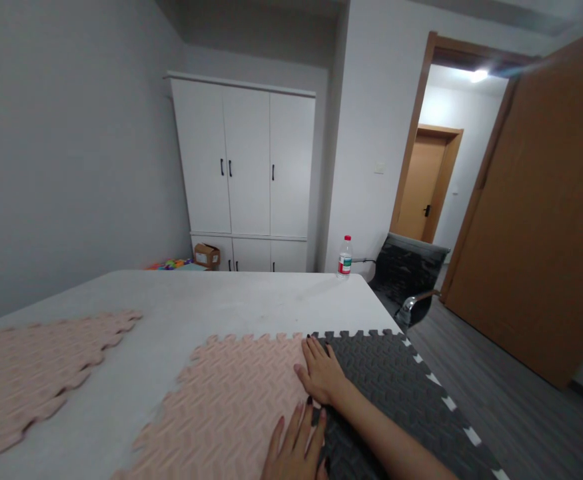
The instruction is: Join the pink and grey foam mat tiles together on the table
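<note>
On the pale grey table [181,307], a loose pink foam mat piece [36,367] is lying far left, while the pink interlocking foam tile [226,407] is meeting the dark grey interlocking foam tile [396,387] at a toothed seam. The left hand [296,450] is lying flat and open on that seam, gripping nothing. The right hand [321,373], equally open, is pressing farther along; pressing tab by tab would probably seat the joint best.

- Right hand [321,375]: bare, dark polish on nails, no rings seen.
- Right forearm bare, no sleeve or watch.
- Left hand [296,450]: bare, nails pale.
</note>
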### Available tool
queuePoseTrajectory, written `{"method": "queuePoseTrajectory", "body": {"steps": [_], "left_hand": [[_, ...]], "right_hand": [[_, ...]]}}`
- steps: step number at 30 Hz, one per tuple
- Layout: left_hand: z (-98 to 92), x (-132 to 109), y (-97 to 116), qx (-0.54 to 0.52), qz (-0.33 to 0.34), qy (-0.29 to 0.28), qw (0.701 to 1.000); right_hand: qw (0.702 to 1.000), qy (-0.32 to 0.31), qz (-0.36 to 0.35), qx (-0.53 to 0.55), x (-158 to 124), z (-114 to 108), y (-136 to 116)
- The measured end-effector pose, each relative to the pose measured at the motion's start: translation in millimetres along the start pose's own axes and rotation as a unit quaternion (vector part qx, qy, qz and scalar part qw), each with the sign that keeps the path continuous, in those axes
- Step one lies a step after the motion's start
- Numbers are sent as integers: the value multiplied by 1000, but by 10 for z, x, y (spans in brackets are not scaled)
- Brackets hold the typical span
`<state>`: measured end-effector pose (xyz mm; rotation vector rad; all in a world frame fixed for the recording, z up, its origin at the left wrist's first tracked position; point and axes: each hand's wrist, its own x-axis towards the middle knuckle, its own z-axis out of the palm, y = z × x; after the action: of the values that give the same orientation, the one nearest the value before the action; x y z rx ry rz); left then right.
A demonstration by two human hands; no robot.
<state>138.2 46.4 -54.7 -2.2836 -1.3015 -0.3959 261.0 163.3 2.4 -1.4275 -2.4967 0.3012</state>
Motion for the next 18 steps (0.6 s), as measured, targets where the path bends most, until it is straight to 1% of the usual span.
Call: {"method": "queuePoseTrajectory", "body": {"steps": [5, 8, 11, 13, 15, 18], "left_hand": [[2, 8, 55, -16, -9, -13, 1000], [19, -14, 86, -19, -15, 7, 1000], [1, -32, 109, 0, 1, 44, 999], [-22, -44, 121, 16, 7, 59, 998], [-30, -67, 131, 27, 9, 62, 998], [13, -122, 142, 24, 22, 57, 998]], "right_hand": [[1000, 0, 5, -8, 10, 9, -14], [1000, -4, 10, -10, 8, 15, -25], [1000, -1, 13, -13, 2, 13, -38], [1000, 6, 15, -18, -7, 22, -51], [999, 20, 19, -24, -20, 47, -68], [998, 48, 34, -38, -39, 104, -91]]}}
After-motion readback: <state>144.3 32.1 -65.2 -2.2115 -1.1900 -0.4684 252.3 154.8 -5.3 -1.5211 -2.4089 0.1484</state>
